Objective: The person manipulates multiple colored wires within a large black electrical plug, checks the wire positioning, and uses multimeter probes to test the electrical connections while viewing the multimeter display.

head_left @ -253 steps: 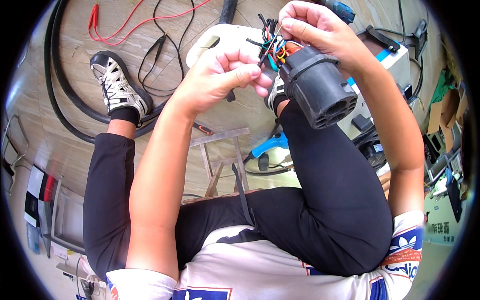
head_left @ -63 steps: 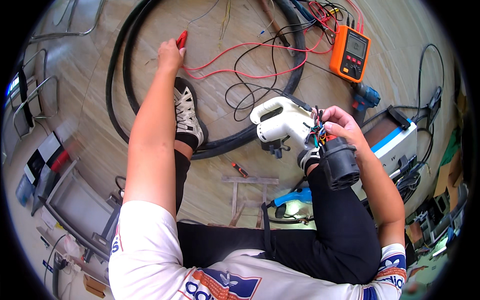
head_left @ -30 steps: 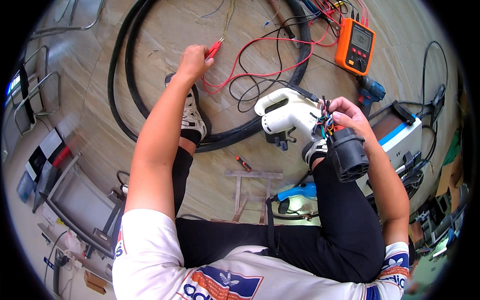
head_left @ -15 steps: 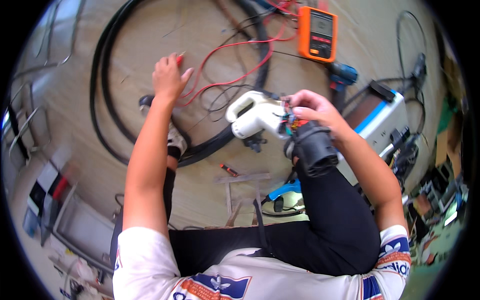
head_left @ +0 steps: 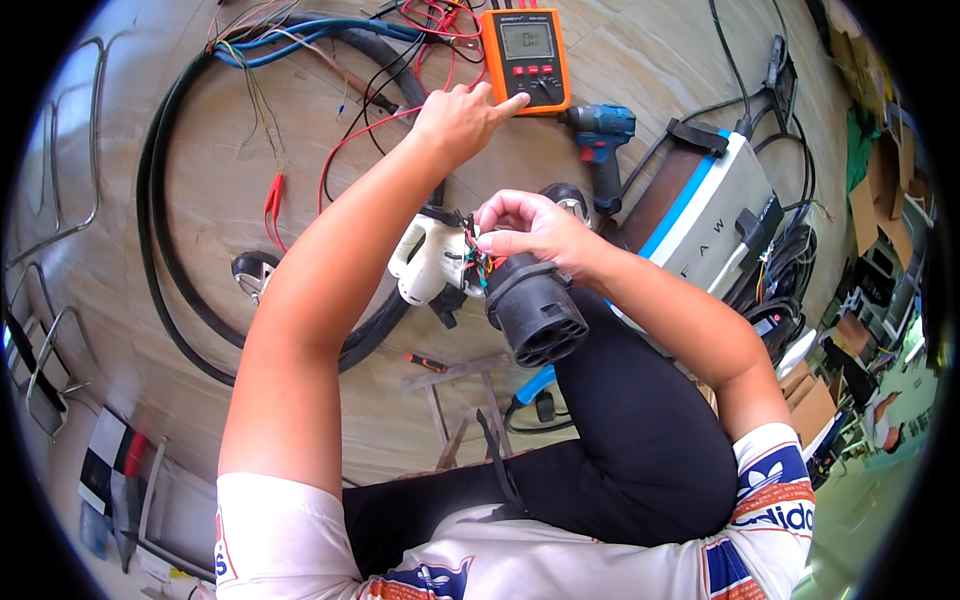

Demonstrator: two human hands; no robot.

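My left hand (head_left: 460, 125) reaches over to the orange multimeter (head_left: 525, 45), one finger extended onto its dial area and the others curled, holding nothing. My right hand (head_left: 530, 225) pinches the bundle of coloured wires (head_left: 480, 255) rising from a round black connector (head_left: 535, 315), which hangs below it. Beside the wires is a white plastic handle housing (head_left: 420, 255) with a black fitting underneath. A red clip (head_left: 275, 200) on its red lead lies on the floor left of my hands, below some thin bare-ended wires.
Thick black cable (head_left: 165, 150) loops around my feet. A blue cordless drill (head_left: 605, 130) and a white-and-blue machine (head_left: 700, 230) lie at right. A screwdriver (head_left: 425, 362), wooden frame (head_left: 450, 365) and blue tool (head_left: 535, 385) sit below. Another person (head_left: 885, 420) appears at far right.
My left hand has let go of the red clip and moved right and up to the multimeter. My right hand still holds the wires. The view has shifted.
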